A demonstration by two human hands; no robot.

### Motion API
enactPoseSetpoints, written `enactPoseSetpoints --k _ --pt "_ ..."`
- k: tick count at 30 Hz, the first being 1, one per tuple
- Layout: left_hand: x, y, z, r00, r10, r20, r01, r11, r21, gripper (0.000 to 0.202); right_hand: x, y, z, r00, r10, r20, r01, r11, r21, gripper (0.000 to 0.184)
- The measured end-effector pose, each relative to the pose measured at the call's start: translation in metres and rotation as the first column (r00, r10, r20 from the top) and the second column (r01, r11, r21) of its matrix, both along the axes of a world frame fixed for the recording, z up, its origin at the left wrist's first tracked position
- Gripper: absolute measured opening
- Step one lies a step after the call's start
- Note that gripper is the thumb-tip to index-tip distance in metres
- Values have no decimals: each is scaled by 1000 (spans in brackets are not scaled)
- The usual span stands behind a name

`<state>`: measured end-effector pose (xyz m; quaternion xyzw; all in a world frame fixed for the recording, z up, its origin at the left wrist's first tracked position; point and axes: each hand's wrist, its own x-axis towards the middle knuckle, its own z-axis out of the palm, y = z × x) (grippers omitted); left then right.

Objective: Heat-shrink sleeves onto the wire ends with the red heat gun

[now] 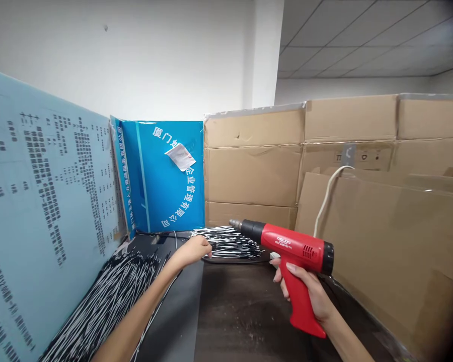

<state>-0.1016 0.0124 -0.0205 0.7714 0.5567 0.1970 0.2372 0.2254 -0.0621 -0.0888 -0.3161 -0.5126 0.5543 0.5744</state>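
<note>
Nearest the camera, the right hand (310,295) is clenched around the grip of a red heat gun (295,246), with the forefinger lying along the front of the handle. The gun is held above the dark table (241,314), its metal nozzle pointing left towards the wire bundle (232,243). A white cord (325,197) rises behind the gun's rear end. To the left, a long heap of black-and-white wires (109,296) lies along the foot of a pale printed board (41,201). Further out, the left hand (194,250) reaches across the table, its fingers curled shut on the near ends of the wire bundle, which lies flat at the back of the table. Behind it stands a blue board (162,181) with white lettering. To the right are stacked cardboard boxes (252,171), all closed, so their contents cannot be seen, and a loose cardboard sheet (381,231) leans in front of them
</note>
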Motion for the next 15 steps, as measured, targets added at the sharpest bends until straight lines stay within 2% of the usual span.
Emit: enactPoseSetpoints --k 9,11,15 --pt "3 7 -16 997 -28 -66 23 998 -62 29 7 4 -12 998 59 13 -59 998 -24 37" --pt "2 7 -15 997 -71 -11 71 996 -54 30 7 3 -12 998 70 6 -70 997 -23 36" --pt "-2 5 -5 967 -133 218 146 988 -49 34 6 -2 -11 997 81 -7 -81 996 -26 34"
